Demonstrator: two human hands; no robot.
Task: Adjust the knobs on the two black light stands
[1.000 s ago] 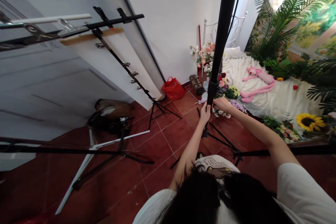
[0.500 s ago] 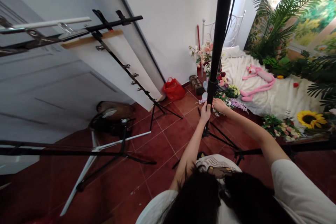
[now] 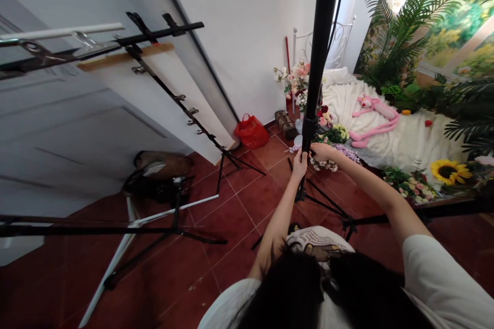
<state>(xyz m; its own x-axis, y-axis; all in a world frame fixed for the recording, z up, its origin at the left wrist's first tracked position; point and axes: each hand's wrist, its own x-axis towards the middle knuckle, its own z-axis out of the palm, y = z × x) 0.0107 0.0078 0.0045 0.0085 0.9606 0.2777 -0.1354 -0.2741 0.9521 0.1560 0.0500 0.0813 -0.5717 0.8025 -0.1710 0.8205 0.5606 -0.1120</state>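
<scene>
A black light stand (image 3: 317, 56) rises upright in front of me, with a cable running along its upper part. My left hand (image 3: 300, 163) is wrapped round its pole, below a collar joint. At the same height, my right hand (image 3: 323, 152) touches the pole's right side with bent, closed fingers. Whatever those fingers pinch is hidden from view. Below both hands, the stand's spread legs (image 3: 328, 199) rest on the red tiled floor.
At left, a backdrop stand (image 3: 162, 79) carries white boards with metal clips. More black and white stand legs (image 3: 173, 211) cross the floor. A red plastic bag (image 3: 251, 132) sits by the wall. Flowers, palm leaves and a pink plush toy (image 3: 380, 113) surround a white-draped bed (image 3: 417, 139).
My view has turned slightly right, so the surroundings sit a little further left. Both hands stay at the same place on the pole, with the right fingers slightly shifted.
</scene>
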